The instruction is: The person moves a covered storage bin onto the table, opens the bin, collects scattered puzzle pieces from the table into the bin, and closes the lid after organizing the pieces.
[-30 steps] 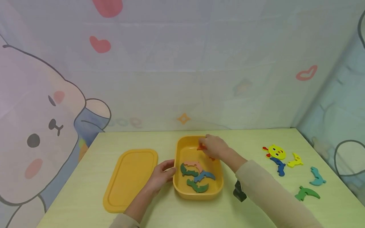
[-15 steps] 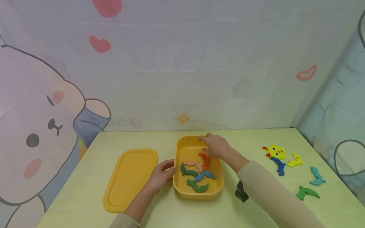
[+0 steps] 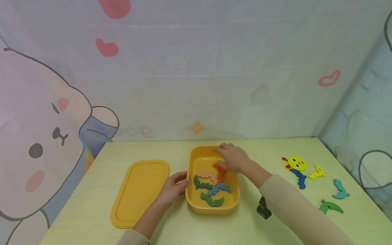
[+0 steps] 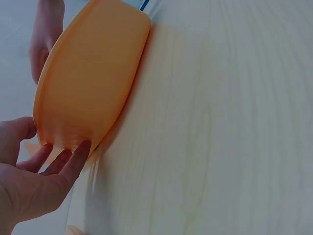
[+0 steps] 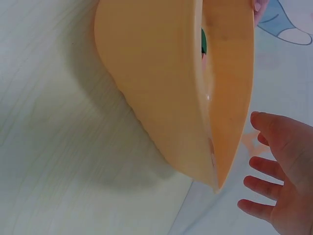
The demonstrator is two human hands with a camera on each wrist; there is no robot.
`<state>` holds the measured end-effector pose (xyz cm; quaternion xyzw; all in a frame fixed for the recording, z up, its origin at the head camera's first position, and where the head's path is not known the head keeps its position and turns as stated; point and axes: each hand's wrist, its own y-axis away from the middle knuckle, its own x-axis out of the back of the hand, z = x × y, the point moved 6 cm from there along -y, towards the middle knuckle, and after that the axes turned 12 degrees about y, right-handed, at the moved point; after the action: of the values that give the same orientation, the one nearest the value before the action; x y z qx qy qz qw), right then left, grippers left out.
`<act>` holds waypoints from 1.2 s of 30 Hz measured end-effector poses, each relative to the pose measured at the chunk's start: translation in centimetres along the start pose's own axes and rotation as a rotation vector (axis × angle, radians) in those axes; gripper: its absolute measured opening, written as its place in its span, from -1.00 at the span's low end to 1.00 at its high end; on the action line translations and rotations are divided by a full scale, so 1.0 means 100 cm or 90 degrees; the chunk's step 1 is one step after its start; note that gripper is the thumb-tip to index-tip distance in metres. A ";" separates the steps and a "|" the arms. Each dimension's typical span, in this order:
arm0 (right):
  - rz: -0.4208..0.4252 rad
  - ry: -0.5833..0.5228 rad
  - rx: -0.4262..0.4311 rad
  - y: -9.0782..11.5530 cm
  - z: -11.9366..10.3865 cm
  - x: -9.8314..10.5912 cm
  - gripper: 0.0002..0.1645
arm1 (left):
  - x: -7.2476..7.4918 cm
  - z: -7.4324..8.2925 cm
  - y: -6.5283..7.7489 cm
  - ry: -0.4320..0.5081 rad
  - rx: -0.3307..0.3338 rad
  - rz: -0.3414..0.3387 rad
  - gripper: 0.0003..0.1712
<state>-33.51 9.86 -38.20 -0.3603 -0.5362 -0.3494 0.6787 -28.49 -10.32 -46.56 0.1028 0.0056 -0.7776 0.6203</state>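
Note:
A yellow plastic bin (image 3: 212,210) stands on the table. Inside it lie several flat animal-shaped pieces: an orange-red piece (image 3: 220,173), a pink piece (image 3: 207,176), a dark green piece (image 3: 202,184), a blue piece (image 3: 219,189) and a green piece (image 3: 212,200). My left hand (image 3: 173,189) rests its relaxed fingers against the bin's left outer wall; its thumb is at the rim. Over the far right corner of the bin is my right hand (image 3: 233,158), holding nothing. Its fingers are spread apart in the right wrist view, near the rim.
A yellow lid (image 3: 141,194) lies left of the bin. To the right are a yellow face-shaped piece (image 3: 297,163) with red parts, a dark blue piece (image 3: 300,178), a small yellow piece (image 3: 317,172), a teal piece (image 3: 340,190) and a bright green piece (image 3: 330,206).
My right hand has let go of the orange-red piece, which now lies in the bin beside the pink one. The hand has then shifted slightly right. My left hand has not moved.

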 end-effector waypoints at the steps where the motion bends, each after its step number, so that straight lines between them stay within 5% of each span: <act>1: 0.001 -0.001 0.002 0.001 0.000 0.000 -0.46 | 0.000 0.000 0.000 0.000 0.000 0.001 -0.49; 17: 0.043 0.021 0.022 0.019 0.014 0.004 -0.48 | 0.003 -0.003 -0.002 -0.012 0.010 0.003 -0.51; 36: 0.053 0.027 -0.004 0.056 0.065 -0.014 -0.50 | 0.002 0.001 0.000 -0.012 0.012 0.005 -0.50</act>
<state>-32.08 18.41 -39.13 -0.3771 -0.5047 -0.3304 0.7028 -28.55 -10.47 -46.54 0.1017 -0.0079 -0.7760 0.6224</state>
